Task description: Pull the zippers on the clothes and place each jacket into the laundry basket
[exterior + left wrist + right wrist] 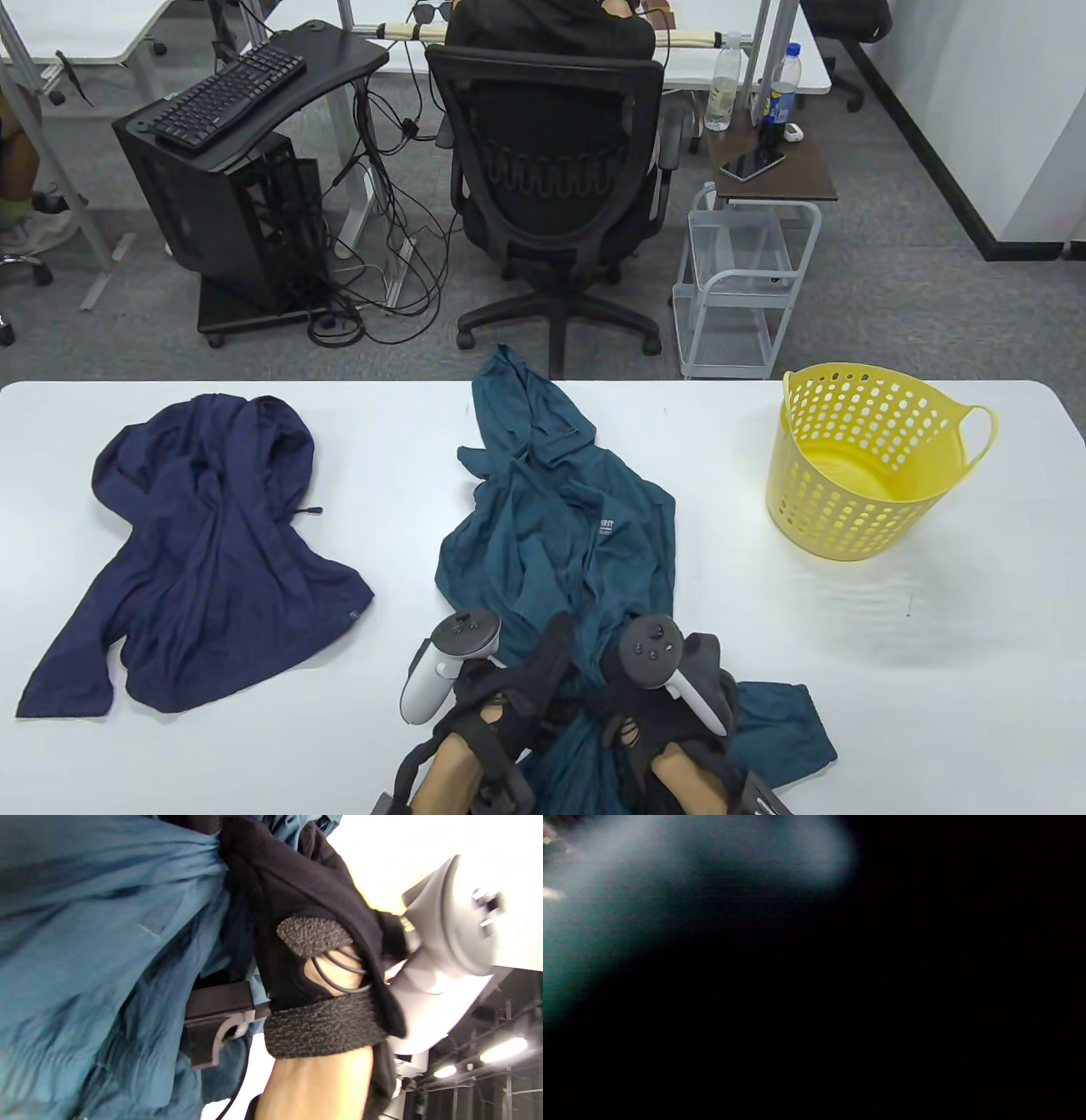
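A teal jacket [560,526] lies crumpled down the middle of the white table [933,679], its hood hanging past the far edge. Both gloved hands sit at its near hem. My left hand [543,662] and my right hand [611,688] grip bunched fabric close together. In the left wrist view the right hand [297,899] curls into the teal jacket [106,963]. The zipper is hidden. A navy jacket [204,543] lies spread at the left. The yellow laundry basket [848,518] stands empty at the right. The right wrist view is dark, covered by teal cloth [606,899].
Beyond the table's far edge stand an office chair [560,187], a white wire cart [747,280] and a black computer stand [237,212]. Bare table [747,552] lies between the teal jacket and the basket.
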{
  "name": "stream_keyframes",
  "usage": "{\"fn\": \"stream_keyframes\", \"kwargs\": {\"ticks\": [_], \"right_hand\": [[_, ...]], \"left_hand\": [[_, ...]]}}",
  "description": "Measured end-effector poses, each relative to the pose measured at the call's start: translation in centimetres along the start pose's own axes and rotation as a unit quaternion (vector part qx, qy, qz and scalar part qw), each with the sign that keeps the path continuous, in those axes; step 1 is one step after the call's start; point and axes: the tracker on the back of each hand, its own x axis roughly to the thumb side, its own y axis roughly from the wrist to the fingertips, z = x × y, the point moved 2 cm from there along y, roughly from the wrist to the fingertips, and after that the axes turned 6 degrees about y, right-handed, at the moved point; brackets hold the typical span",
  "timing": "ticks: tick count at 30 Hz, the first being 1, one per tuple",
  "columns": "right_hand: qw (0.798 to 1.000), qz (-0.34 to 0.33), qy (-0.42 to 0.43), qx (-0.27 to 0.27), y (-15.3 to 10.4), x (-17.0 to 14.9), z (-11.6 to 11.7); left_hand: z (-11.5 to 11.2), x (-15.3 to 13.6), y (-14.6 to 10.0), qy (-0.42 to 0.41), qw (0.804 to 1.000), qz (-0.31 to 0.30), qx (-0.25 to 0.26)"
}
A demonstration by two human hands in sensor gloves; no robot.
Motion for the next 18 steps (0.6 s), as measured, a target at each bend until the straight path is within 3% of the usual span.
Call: {"fn": "stream_keyframes", "kwargs": {"ticks": [2,4,7,8,10,12,14,16,17,18], "right_hand": [[0.995,-0.013,0.102,-0.003,0.3,-0.9,-1.1],[0.975,-0.038,0.218,0.009,0.5,-1.5,-2.1],[0.93,-0.131,0.338,0.066,0.1,-0.6,-3.4],[0.919,-0.169,0.345,0.085,-0.5,0.3,-3.8],[0.908,-0.222,0.34,0.104,-1.5,1.9,-4.3],[0.908,-0.25,0.317,0.114,-2.7,3.5,-4.5],[0.919,-0.271,0.272,0.09,-3.9,4.6,-4.7],[0.927,-0.287,0.231,0.068,-5.0,5.7,-4.8],[0.927,-0.299,0.214,0.072,-5.4,6.2,-4.8],[0.928,-0.299,0.209,0.076,-5.6,6.3,-4.8]], "left_hand": [[0.7,1.2,-0.9,0.02,0.999,-0.034,0.034],[1.8,2.9,-2.1,0.07,0.988,-0.089,0.103],[2.3,6.2,-4.6,0.211,0.942,-0.138,0.221],[1.8,7.4,-5.4,0.32,0.899,-0.143,0.263],[0.6,8.7,-5.9,0.468,0.834,-0.154,0.25],[-0.3,9.4,-6.7,0.516,0.789,-0.165,0.291],[-1.3,10.0,-7.1,0.504,0.783,-0.202,0.303],[-2.0,10.3,-7.7,0.557,0.716,-0.188,0.376],[-2.2,10.5,-7.7,0.592,0.666,-0.195,0.409],[-2.3,10.5,-7.6,0.604,0.644,-0.194,0.427]]}}
